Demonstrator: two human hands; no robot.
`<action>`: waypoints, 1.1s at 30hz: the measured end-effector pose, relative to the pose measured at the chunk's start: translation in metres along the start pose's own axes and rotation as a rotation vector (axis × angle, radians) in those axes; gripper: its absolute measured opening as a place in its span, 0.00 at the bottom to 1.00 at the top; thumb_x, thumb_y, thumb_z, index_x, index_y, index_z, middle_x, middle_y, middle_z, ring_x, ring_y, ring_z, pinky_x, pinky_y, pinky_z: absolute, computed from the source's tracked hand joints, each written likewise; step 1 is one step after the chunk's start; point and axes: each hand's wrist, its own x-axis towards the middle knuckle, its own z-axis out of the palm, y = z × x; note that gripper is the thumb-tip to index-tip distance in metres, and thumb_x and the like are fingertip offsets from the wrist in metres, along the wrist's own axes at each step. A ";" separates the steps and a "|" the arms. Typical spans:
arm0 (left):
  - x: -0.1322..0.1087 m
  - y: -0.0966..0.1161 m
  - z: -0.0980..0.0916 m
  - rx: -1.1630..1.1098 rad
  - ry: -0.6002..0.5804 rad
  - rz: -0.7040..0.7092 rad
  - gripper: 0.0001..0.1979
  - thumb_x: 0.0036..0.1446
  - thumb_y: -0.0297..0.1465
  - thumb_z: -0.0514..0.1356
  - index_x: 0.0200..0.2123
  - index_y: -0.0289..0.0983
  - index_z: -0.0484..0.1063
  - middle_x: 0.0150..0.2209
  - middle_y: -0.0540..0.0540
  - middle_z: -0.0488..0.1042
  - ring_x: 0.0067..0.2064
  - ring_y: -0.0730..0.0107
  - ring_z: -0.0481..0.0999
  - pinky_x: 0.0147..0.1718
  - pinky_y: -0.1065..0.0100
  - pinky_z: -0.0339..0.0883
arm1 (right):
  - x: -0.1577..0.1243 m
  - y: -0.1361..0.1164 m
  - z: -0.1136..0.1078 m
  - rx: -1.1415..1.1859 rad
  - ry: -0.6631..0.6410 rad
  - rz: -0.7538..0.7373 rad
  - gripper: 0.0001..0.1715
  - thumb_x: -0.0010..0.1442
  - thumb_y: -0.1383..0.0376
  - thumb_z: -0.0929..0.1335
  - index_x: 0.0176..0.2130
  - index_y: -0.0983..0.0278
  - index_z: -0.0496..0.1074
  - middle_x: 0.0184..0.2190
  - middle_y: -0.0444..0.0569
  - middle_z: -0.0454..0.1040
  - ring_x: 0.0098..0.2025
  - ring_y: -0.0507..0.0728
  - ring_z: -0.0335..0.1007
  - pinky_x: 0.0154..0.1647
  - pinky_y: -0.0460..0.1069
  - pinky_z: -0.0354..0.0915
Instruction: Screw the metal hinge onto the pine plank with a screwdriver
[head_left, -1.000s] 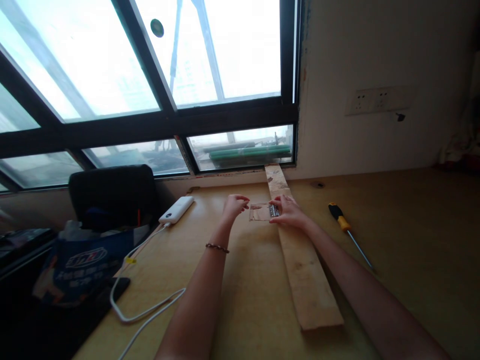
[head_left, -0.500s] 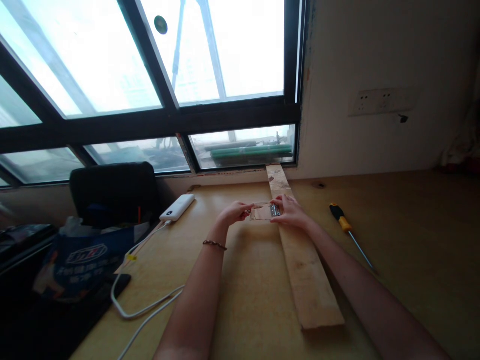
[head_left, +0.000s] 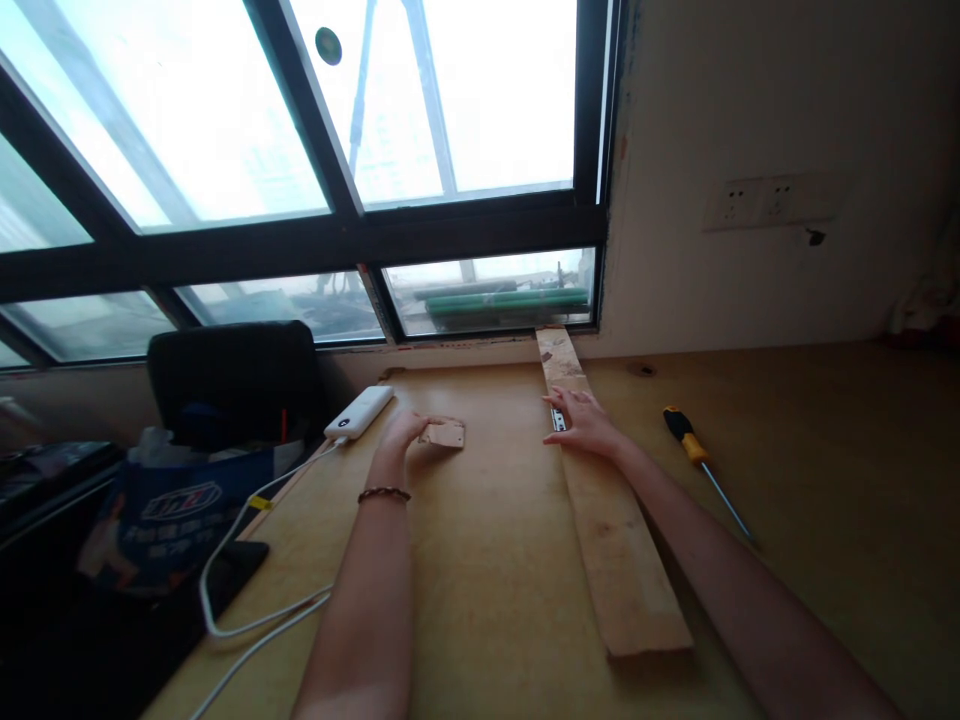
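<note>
My left hand point(head_left: 405, 430) pinches a small flat piece of wood or card point(head_left: 445, 433) with a hole near its edge, just above the table. Over the long wooden board point(head_left: 622, 560), my right hand point(head_left: 581, 420) curls its thumb and fingers round a small metal piece point(head_left: 558, 419). The metal piece is at the board's left edge, partly hidden by the fingers. The board lies lengthwise from the window side towards me.
A screwdriver point(head_left: 694, 448) with a yellow and black handle lies on the table point(head_left: 495, 580) at the right. A white power bank point(head_left: 360, 412) with a white cable point(head_left: 262, 630) is at the left. Beyond it stand a black chair point(head_left: 236, 375) and a blue bag point(head_left: 180, 510).
My left hand has moved left with the small flat piece, away from the metal piece. My right hand has stayed at the board with the metal piece.
</note>
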 end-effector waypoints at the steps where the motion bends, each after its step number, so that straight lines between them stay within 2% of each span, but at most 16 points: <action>1: 0.002 -0.005 0.002 0.035 0.023 -0.029 0.13 0.51 0.34 0.54 0.21 0.32 0.70 0.18 0.45 0.67 0.26 0.67 0.67 0.22 0.70 0.55 | 0.000 0.000 0.000 0.001 0.000 -0.001 0.46 0.41 0.45 0.69 0.56 0.58 0.58 0.58 0.52 0.57 0.58 0.62 0.52 0.59 0.59 0.45; 5: 0.007 -0.014 0.017 0.180 0.072 -0.093 0.14 0.51 0.37 0.55 0.26 0.31 0.72 0.28 0.40 0.73 0.33 0.61 0.71 0.28 0.68 0.59 | 0.000 0.001 0.000 0.009 0.006 -0.006 0.45 0.42 0.45 0.69 0.55 0.59 0.58 0.57 0.51 0.59 0.58 0.62 0.53 0.59 0.59 0.45; 10: 0.005 -0.012 0.027 0.235 0.143 -0.117 0.19 0.48 0.43 0.57 0.31 0.30 0.73 0.36 0.36 0.74 0.38 0.57 0.72 0.31 0.67 0.61 | -0.001 0.000 0.000 0.005 0.001 -0.003 0.45 0.42 0.45 0.69 0.55 0.58 0.58 0.56 0.52 0.60 0.58 0.62 0.53 0.59 0.59 0.45; 17: 0.005 0.000 0.033 0.164 0.083 -0.081 0.20 0.44 0.44 0.60 0.34 0.32 0.73 0.36 0.39 0.75 0.37 0.62 0.72 0.29 0.70 0.59 | -0.001 -0.001 0.000 0.000 0.005 0.006 0.43 0.42 0.45 0.69 0.55 0.57 0.59 0.56 0.50 0.60 0.58 0.61 0.52 0.59 0.59 0.45; 21: 0.000 0.008 0.029 0.166 0.082 -0.079 0.20 0.44 0.43 0.61 0.34 0.32 0.73 0.35 0.39 0.75 0.37 0.62 0.72 0.28 0.71 0.59 | 0.000 0.000 0.000 0.000 0.002 0.001 0.44 0.43 0.45 0.68 0.55 0.58 0.59 0.56 0.51 0.59 0.58 0.62 0.52 0.59 0.59 0.45; 24: -0.009 0.019 0.019 0.085 0.120 0.056 0.16 0.49 0.39 0.57 0.35 0.32 0.74 0.35 0.39 0.75 0.38 0.64 0.72 0.30 0.71 0.59 | 0.000 0.001 0.001 -0.001 -0.001 0.001 0.44 0.42 0.44 0.68 0.55 0.57 0.58 0.57 0.51 0.59 0.58 0.62 0.52 0.59 0.59 0.44; 26: -0.015 0.029 0.012 -0.030 0.058 0.192 0.13 0.50 0.33 0.56 0.35 0.32 0.74 0.35 0.41 0.76 0.37 0.67 0.72 0.31 0.73 0.60 | 0.000 0.002 0.000 0.000 -0.001 0.000 0.44 0.42 0.44 0.68 0.55 0.57 0.59 0.57 0.51 0.58 0.58 0.62 0.52 0.59 0.59 0.45; 28: -0.019 0.039 0.010 -0.129 -0.098 0.289 0.11 0.48 0.29 0.56 0.35 0.32 0.75 0.32 0.44 0.76 0.33 0.71 0.72 0.30 0.74 0.60 | 0.000 0.001 0.000 0.002 -0.003 -0.001 0.44 0.42 0.45 0.68 0.55 0.57 0.59 0.57 0.51 0.58 0.58 0.62 0.52 0.59 0.59 0.45; 31: -0.022 0.051 0.017 -0.175 -0.338 0.343 0.12 0.43 0.26 0.58 0.34 0.32 0.75 0.24 0.47 0.74 0.25 0.74 0.69 0.25 0.74 0.60 | 0.000 0.001 -0.001 0.003 -0.006 0.000 0.43 0.43 0.45 0.68 0.55 0.57 0.59 0.56 0.51 0.59 0.58 0.62 0.53 0.58 0.59 0.46; 33: -0.021 0.056 0.027 -0.177 -0.424 0.347 0.13 0.41 0.26 0.59 0.33 0.31 0.75 0.21 0.48 0.72 0.22 0.75 0.68 0.23 0.74 0.60 | 0.000 0.000 -0.001 -0.001 -0.006 -0.003 0.43 0.43 0.45 0.68 0.55 0.57 0.59 0.57 0.51 0.58 0.58 0.62 0.53 0.58 0.59 0.45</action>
